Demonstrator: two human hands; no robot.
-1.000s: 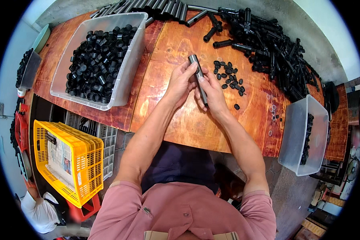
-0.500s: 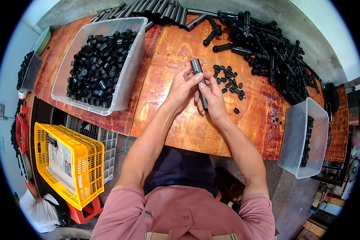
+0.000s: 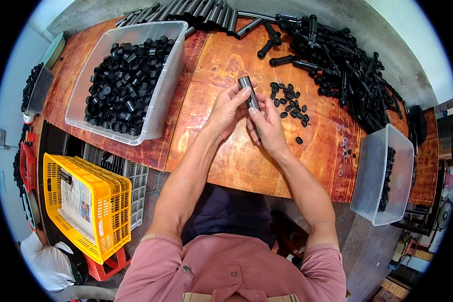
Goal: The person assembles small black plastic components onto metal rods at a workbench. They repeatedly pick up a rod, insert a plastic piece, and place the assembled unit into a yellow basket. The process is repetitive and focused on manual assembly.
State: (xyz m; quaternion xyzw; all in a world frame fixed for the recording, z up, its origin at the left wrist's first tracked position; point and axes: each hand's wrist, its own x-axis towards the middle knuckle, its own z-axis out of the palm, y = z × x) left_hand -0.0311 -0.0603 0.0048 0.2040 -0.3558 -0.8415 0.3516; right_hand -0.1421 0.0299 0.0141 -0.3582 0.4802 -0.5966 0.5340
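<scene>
Both my hands grip one dark metal tube (image 3: 245,83), tilted with its upper end leaning away to the left. My left hand (image 3: 229,111) is closed round the upper part, its thumb lying along the side. Lower down, my right hand (image 3: 267,126) wraps the tube with its thumb pressed against it; the fingers partly hide the lower end. Just right of my hands, several small black oval pieces (image 3: 289,100) lie scattered on the wooden table (image 3: 226,166).
A clear bin (image 3: 158,108) of black caps stands on the left. Metal tubes (image 3: 206,15) line the back edge, and black assembled parts (image 3: 337,65) heap at back right. Another clear bin (image 3: 362,186) sits right. A yellow crate (image 3: 105,216) stands lower left; beyond it is another person (image 3: 45,261).
My right thumb has slid a little down the tube, and my left thumb has moved slightly up it. Both hands keep hold of it.
</scene>
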